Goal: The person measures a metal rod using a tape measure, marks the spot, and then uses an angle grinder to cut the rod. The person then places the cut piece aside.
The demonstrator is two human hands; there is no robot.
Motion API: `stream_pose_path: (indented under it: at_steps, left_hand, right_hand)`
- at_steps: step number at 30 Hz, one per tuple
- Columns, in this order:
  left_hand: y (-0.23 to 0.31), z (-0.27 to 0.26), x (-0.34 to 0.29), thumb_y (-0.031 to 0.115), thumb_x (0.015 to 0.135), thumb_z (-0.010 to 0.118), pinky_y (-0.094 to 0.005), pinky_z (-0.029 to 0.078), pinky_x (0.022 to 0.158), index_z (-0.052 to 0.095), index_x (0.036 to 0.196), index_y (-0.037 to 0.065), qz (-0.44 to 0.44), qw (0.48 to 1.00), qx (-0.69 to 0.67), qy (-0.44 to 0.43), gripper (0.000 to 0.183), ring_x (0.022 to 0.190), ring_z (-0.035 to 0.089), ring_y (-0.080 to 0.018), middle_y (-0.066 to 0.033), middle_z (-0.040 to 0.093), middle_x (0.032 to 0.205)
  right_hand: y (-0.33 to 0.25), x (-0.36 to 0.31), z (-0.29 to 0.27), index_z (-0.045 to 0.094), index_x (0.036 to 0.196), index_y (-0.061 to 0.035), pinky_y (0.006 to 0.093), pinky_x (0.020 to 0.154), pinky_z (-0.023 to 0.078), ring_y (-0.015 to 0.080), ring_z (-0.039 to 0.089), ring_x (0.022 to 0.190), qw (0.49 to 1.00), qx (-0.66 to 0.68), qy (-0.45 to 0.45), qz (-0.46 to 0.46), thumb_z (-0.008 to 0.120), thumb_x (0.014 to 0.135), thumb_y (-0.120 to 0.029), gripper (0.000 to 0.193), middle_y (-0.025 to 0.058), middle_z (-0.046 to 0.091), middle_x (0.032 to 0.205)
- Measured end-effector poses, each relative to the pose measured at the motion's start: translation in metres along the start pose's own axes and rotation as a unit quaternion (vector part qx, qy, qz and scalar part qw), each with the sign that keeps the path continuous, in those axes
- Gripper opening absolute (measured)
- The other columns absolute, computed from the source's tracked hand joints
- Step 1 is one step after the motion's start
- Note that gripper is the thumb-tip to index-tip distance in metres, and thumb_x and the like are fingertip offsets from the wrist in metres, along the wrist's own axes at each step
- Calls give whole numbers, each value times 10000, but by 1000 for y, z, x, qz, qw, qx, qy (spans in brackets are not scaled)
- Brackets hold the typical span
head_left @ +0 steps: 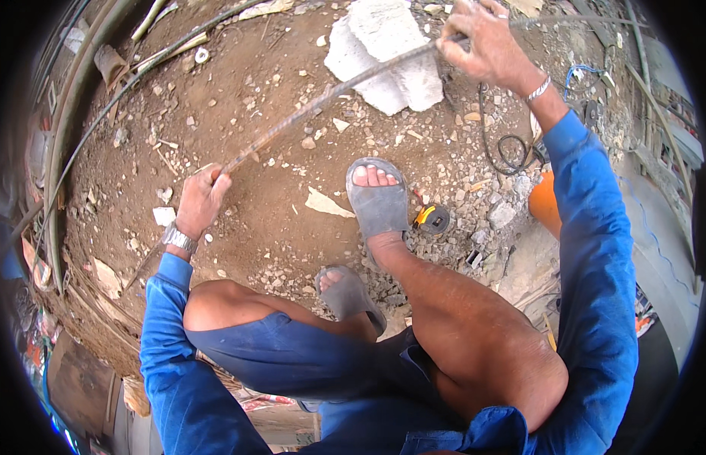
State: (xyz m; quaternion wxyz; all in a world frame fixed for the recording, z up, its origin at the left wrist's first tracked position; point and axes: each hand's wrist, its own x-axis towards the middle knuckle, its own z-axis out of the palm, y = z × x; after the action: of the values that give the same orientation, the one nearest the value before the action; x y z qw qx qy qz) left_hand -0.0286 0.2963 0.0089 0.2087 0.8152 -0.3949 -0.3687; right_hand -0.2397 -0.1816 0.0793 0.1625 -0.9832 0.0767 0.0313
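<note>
A long, thin ribbed steel rebar [332,95] runs slantwise in front of me, above the dirt, from lower left to upper right. My left hand [200,201], with a metal watch at the wrist, is closed round its lower left part. Higher up at the right, my right hand [486,45] has its fingers wrapped round the same bar, which goes on past it toward the right rim. Beneath the bar lies a broken white slab [387,57]. By my sandalled foot rests a yellow and black tape measure [431,219].
Rubble and stones [474,227] lie scattered over the dirt. A black cable [505,155] curls below my right hand, with an orange object [545,203] beside my right sleeve. Curved pipes [62,144] stand along the left side; planks and rods [660,114] line the right.
</note>
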Motion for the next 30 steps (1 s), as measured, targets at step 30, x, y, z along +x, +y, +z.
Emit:
stream_pose_path:
  at_steps: [30]
  left_hand:
    - [-1, 19, 53, 300, 984, 562, -379, 376, 566, 481, 768, 27, 32, 985, -111, -125, 358, 619, 344, -177, -113, 337, 669]
  right_hand:
    - [52, -8, 16, 633, 843, -54, 483, 750, 490, 390, 603, 854, 997, 65, 39, -3, 669, 821, -298, 247, 190, 586, 927]
